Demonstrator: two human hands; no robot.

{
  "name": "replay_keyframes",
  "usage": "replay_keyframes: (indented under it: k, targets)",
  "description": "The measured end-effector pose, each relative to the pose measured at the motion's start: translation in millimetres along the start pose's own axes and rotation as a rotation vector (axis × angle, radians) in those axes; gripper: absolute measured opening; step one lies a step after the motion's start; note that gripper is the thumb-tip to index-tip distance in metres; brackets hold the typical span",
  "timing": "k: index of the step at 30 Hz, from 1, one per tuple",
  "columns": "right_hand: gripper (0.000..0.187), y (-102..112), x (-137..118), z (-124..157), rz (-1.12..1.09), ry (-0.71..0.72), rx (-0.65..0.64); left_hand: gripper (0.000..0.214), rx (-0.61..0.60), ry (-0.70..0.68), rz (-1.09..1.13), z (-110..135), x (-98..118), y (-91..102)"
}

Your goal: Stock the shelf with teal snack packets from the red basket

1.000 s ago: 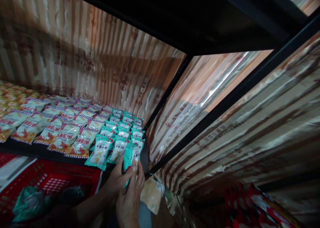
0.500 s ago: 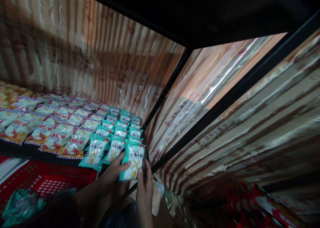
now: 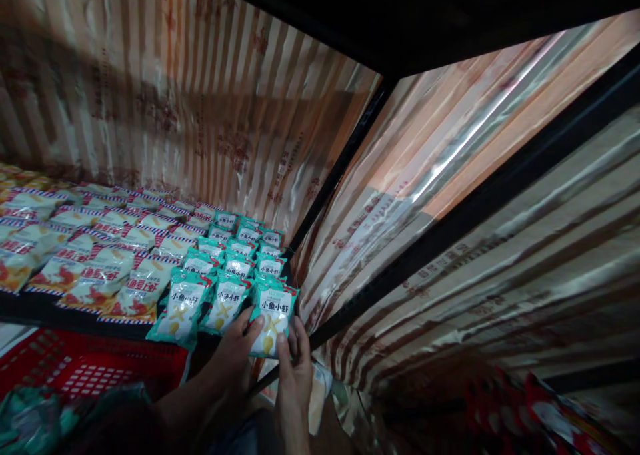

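A teal and white snack bag (image 3: pixel 271 318) is held upright between my two hands at the front right corner of the shelf. My left hand (image 3: pixel 234 345) grips its left side, thumb on the front. On the right side, my right hand (image 3: pixel 295 358) is closed on the same bag, its thumb at the lower front. Just left of it lie matching teal snack bags (image 3: pixel 227 305), leaning in rows that run back to the wall. Further left are rows of white, red and orange snack bags (image 3: pixel 137 285). Fingers behind the held bag are partly hidden.
Below the shelf edge (image 3: pixel 50 308) is a red plastic basket (image 3: pixel 125 358) with teal bags (image 3: pixel 30 418) in it. A black post (image 3: pixel 345 165) and a slanting black bar (image 3: pixel 450 222) frame the striped plastic lining (image 3: pixel 225 108). Red packages (image 3: pixel 530 408) sit at lower right.
The view has shifted slightly. Both hands still hold the bag, which sits a little higher and further right in view, close to the front of the right-hand row.
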State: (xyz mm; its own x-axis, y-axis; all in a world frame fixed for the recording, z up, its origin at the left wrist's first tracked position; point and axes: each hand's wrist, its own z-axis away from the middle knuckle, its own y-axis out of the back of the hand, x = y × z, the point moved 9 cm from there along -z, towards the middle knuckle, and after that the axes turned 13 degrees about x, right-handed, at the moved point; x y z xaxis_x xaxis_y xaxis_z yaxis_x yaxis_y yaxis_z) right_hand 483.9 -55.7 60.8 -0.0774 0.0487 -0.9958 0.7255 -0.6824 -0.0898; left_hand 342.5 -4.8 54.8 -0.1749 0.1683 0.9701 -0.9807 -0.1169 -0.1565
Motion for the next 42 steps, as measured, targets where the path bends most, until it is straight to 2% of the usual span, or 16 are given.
replay_keyframes:
  k: [7,9,13,18,22,26,30,36,42]
  targets:
    - [0.069,3,5,-10,0.07,-0.065,-0.04,0.062,0.108,-0.002,0.124,1,-17,-4.3]
    - [0.07,6,12,-14,0.089,-0.071,-0.04,0.059,0.087,-0.014,0.152,2,-19,-7.1]
    - [0.072,23,24,-24,0.121,-0.035,0.091,0.064,-0.011,-0.037,0.088,5,-19,-17.3]
    - [0.066,28,16,-24,0.167,0.07,0.155,0.07,-0.063,-0.062,-0.029,6,-10,-27.8]
    - [0.067,24,5,-22,0.202,0.097,0.209,0.066,-0.056,-0.099,-0.083,5,4,-33.0]
    - [0.074,20,0,-21,0.214,0.111,0.237,0.06,-0.026,-0.088,-0.029,0,11,-34.8]
    - [0.075,18,2,-19,0.279,0.136,0.253,0.053,-0.079,-0.064,0.027,-6,11,-40.0]
    - [0.078,9,-10,-16,0.282,0.222,0.275,0.061,-0.151,-0.018,0.062,-19,3,-49.5]
    - [0.072,-7,-23,-27,0.241,0.28,0.253,0.065,-0.14,-0.013,0.163,-38,7,-52.1]
